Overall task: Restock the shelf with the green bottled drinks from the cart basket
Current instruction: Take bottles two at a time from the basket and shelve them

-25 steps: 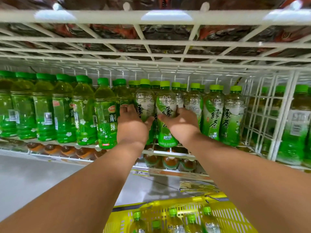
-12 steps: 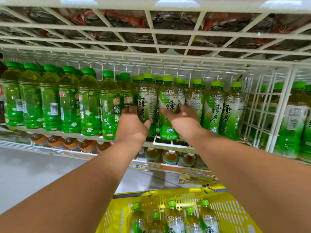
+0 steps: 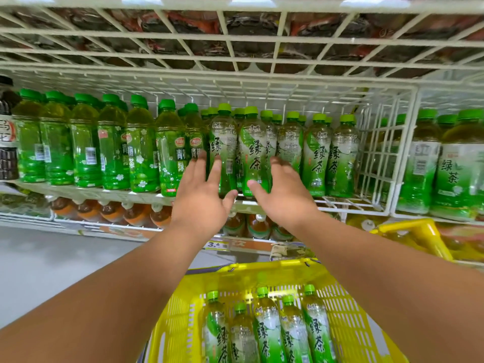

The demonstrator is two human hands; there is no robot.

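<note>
— Reaching up to the wire shelf [image 3: 340,203], both hands are out in front of the green bottles. Do you see them?

— Yes. The left hand [image 3: 200,200] has its fingers spread wide. It holds nothing. Its fingertips are up against one green tea bottle [image 3: 224,150] at the front of the row.

— And the right hand [image 3: 284,195]?

— Open too, fingers loose and a bit bent. It holds nothing. It sits just beside the next green tea bottle [image 3: 252,153], with the thumb near the bottom of it. I can't tell if it is really touching.

— Are those two bottles standing up?

— Yes, both stand straight at the front edge of the shelf, side by side, with more of the same behind and to the right.

— Where are the rest of the drinks?

— Down low, in the yellow basket [image 3: 353,310]. Five green bottles [image 3: 264,326] with green caps stand close together in it.

— What's to the left on the shelf?

— A long row of darker green bottles with little flowers [image 3: 112,148] on them. Under that shelf are brown drinks [image 3: 112,212], seen from the top.
</note>
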